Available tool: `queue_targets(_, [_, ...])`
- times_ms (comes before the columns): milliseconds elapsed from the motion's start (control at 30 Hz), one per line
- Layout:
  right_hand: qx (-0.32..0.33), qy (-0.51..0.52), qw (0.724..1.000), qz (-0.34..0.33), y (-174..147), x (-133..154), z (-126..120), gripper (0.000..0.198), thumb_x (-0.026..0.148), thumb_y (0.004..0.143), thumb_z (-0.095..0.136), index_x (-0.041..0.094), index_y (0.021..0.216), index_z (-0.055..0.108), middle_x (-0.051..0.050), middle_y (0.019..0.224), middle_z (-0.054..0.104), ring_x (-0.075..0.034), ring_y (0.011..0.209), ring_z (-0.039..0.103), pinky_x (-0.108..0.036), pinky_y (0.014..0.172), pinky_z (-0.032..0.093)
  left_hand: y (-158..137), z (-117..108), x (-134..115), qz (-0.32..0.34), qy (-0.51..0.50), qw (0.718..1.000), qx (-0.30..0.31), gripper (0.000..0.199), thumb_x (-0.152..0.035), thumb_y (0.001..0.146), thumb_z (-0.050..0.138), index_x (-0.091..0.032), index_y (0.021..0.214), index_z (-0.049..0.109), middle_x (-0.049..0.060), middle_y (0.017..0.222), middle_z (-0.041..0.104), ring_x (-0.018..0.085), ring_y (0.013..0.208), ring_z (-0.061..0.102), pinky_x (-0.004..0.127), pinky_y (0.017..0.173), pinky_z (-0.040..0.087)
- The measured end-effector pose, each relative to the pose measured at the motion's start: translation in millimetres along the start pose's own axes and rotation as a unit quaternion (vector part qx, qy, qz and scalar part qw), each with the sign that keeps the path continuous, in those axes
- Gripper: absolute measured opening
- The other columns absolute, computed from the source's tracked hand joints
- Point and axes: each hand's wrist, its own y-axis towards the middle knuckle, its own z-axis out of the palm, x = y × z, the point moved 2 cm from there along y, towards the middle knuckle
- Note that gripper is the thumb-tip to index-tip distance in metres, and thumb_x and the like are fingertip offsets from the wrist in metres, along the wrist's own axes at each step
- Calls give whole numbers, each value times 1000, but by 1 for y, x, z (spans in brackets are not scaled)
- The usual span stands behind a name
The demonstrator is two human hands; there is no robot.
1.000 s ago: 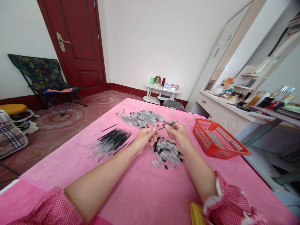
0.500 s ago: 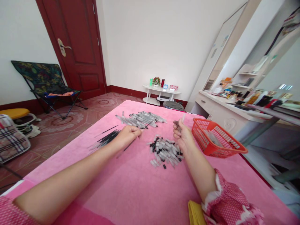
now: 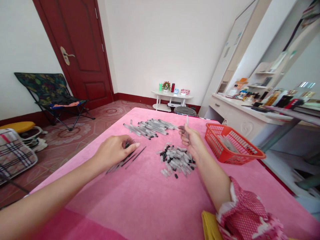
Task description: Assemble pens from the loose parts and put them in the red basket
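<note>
My left hand (image 3: 115, 150) hovers over or rests on the pile of thin black pen refills (image 3: 135, 154) at the left of the pink-covered table. Its thumb stands apart from the bent fingers, which are partly hidden, and I see nothing held. In my right hand (image 3: 190, 138) a clear pen barrel (image 3: 187, 120) is pinched, pointing upward. Just left of and below that hand lies a heap of clear and black pen caps (image 3: 177, 160). Farther back, several clear pens with dark ends (image 3: 150, 127) lie side by side.
A red-orange plastic basket (image 3: 232, 146) with clear pieces inside stands at the table's right side. Yellow cloth (image 3: 210, 226) lies at the near edge, by my right sleeve. Beyond the table are a low white stand (image 3: 172, 95) and a folding chair (image 3: 50, 96).
My left hand has moved left and nearer, from by the pens to the refills, and no longer shows the refill it held. The right hand, with the barrel, has shifted slightly left.
</note>
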Motion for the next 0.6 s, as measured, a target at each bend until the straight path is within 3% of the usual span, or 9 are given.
queue_targets(67, [11,-13,1000,11,-1,1,3,41,53,68,64,14,79,58,3,58,52,0,33,23,-15,31,10,13,16,-16,-40,-211,975,58,44,-59,72,52,-17,77,64,-2,50,44,10,43,35,21,45,19])
queue_targets(100, [12,-18,1000,11,-2,2,4,42,54,68,63,14,78,58,3,58,52,0,33,23,-15,31,10,21,27,-24,-75,-320,941,83,45,-59,75,49,-17,80,63,-4,48,40,8,40,29,20,42,17])
queue_targets(167, [13,-26,1000,4,-3,6,4,42,55,69,62,14,78,58,2,58,52,-1,33,23,-16,31,10,34,53,-38,-162,-497,842,135,43,-56,78,47,-15,83,61,-4,52,43,6,39,31,18,39,21])
queue_targets(233, [13,-28,999,-9,-3,12,1,42,56,70,61,14,78,58,2,58,52,-1,34,22,-16,31,10,44,80,-51,-236,-603,740,179,41,-51,82,44,-13,85,59,2,63,54,8,48,47,18,46,35])
queue_targets(300, [9,-29,999,-21,-1,19,-5,42,56,71,60,14,78,58,2,59,52,-1,34,23,-17,32,10,52,103,-63,-253,-652,689,191,42,-51,84,41,-12,86,59,7,75,61,12,62,57,23,61,46])
queue_targets(333, [5,-33,999,-24,0,23,-8,42,56,71,59,14,79,58,2,60,52,-1,34,23,-17,32,11,54,112,-68,-246,-661,683,192,44,-52,84,41,-13,88,59,9,81,63,14,69,60,25,68,47])
queue_targets(400, [-8,-53,998,-29,2,32,-16,43,57,71,59,14,80,59,2,60,53,-1,34,24,-17,32,12,57,126,-77,-212,-656,699,187,48,-57,82,41,-14,93,60,11,93,65,18,84,62,30,79,46])
queue_targets(533, [-57,-160,982,-86,3,58,-38,40,53,72,58,14,79,61,1,60,54,-2,35,24,-19,34,14,55,138,-82,-103,-607,774,151,54,-61,80,41,-16,103,62,11,108,65,22,105,58,35,94,37])
queue_targets(600, [-119,-257,948,-148,1,74,-55,36,49,74,55,13,77,62,0,59,55,-3,36,27,-20,37,18,53,140,-77,-55,-583,804,104,53,-60,79,46,-16,102,63,11,107,66,23,106,58,36,96,35])
